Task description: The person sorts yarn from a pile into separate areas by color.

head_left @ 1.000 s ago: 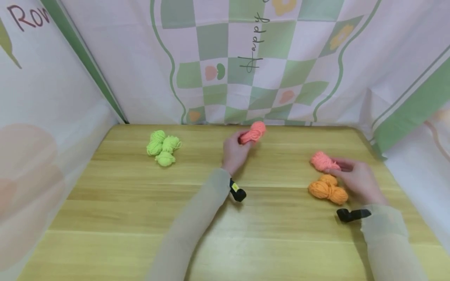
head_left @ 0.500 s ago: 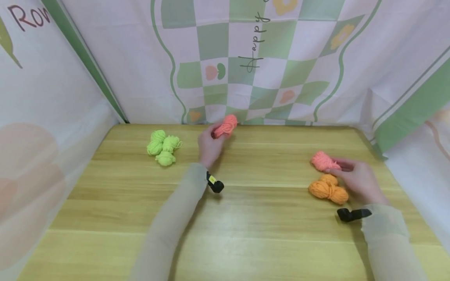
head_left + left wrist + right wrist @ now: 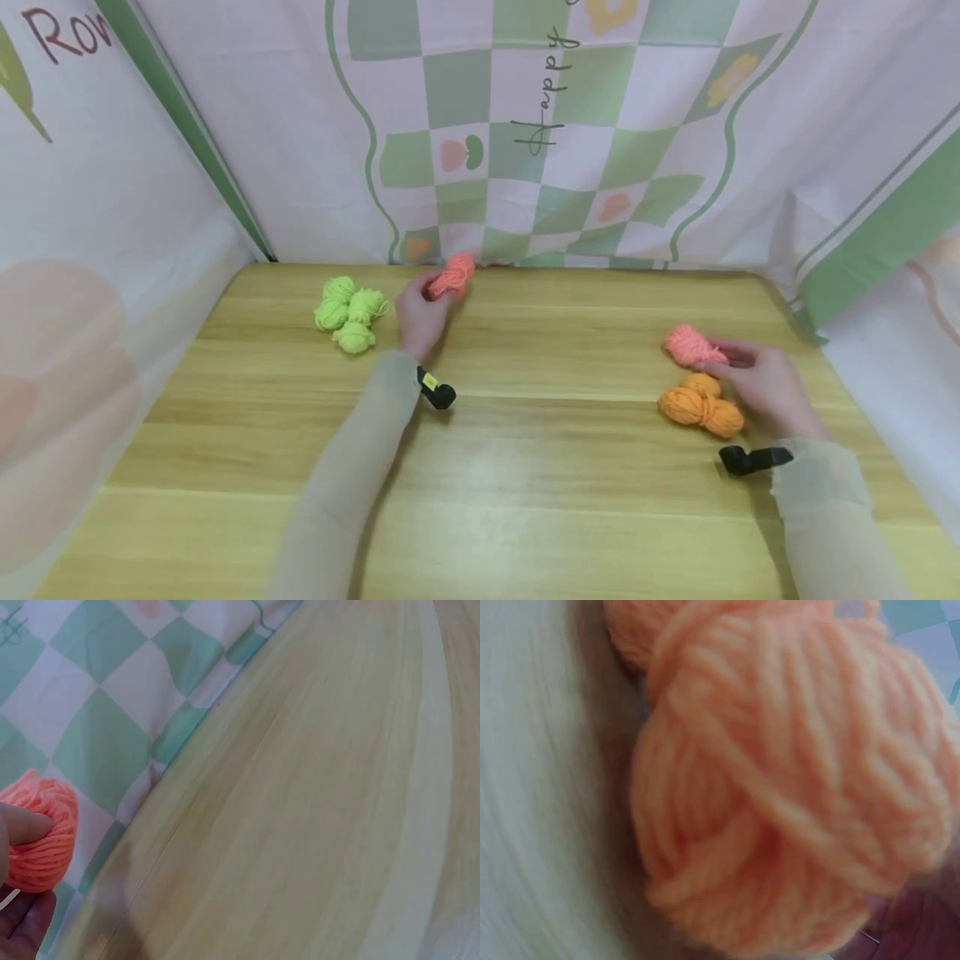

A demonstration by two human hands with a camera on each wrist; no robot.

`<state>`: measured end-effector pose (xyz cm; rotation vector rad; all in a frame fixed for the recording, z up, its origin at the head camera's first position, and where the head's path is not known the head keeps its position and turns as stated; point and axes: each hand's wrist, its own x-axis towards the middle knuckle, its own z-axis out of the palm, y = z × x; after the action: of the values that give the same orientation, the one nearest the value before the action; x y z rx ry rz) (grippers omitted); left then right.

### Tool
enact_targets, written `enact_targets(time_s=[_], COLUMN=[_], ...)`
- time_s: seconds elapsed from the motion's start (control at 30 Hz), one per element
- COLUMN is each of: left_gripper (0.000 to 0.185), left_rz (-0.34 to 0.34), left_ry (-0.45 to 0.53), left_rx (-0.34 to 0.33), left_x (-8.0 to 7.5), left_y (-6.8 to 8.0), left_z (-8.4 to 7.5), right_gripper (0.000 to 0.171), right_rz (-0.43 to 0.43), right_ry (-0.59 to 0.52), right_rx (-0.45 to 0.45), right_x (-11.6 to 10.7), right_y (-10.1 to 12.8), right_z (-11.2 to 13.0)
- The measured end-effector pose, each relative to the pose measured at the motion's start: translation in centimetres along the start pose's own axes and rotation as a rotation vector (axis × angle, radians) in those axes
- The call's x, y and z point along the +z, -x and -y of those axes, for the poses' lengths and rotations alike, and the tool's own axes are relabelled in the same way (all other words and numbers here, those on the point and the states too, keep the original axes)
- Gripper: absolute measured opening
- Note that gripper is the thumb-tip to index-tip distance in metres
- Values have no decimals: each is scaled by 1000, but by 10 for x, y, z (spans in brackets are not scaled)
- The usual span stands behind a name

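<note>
My left hand [image 3: 420,315] grips a coral yarn skein [image 3: 450,277] near the table's far edge, just right of a heap of lime-green yarn skeins [image 3: 347,313]. In the left wrist view the same coral skein [image 3: 37,832] sits between thumb and fingers at the lower left. My right hand [image 3: 753,375] rests at the right of the table, its fingers pinching a second coral-pink skein [image 3: 686,344] that lies on the wood. Just in front of that one lie orange yarn skeins [image 3: 701,406], beside my right palm. The right wrist view is filled by blurred pale-orange yarn [image 3: 787,787].
The wooden table [image 3: 525,467] is bounded at the back and sides by a hanging green-and-white checked cloth [image 3: 540,125]. Black wrist straps [image 3: 753,458] show on both sleeves. Bare wood stretches across the table's middle and front.
My left hand has carried its coral skein leftward along the back edge, toward the green skeins. The right hand has stayed on the pink skein.
</note>
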<state>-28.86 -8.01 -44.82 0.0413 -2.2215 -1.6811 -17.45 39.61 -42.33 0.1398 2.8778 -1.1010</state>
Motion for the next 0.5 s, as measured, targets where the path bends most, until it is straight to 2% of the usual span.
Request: enact_targets(time_s=[0.23, 0.5], left_gripper=[37, 40], left_rz=[-5, 21], left_ry=[-13, -51], left_rx=[-51, -66], left_x=[-9, -9], left_y=[-1, -1], left_z=[7, 15], right_gripper=[80, 81], right_rz=[3, 3], right_ry=[-16, -9], right_rx=[8, 20], right_x=[0, 1], right_y=[0, -1], right_z=[1, -2])
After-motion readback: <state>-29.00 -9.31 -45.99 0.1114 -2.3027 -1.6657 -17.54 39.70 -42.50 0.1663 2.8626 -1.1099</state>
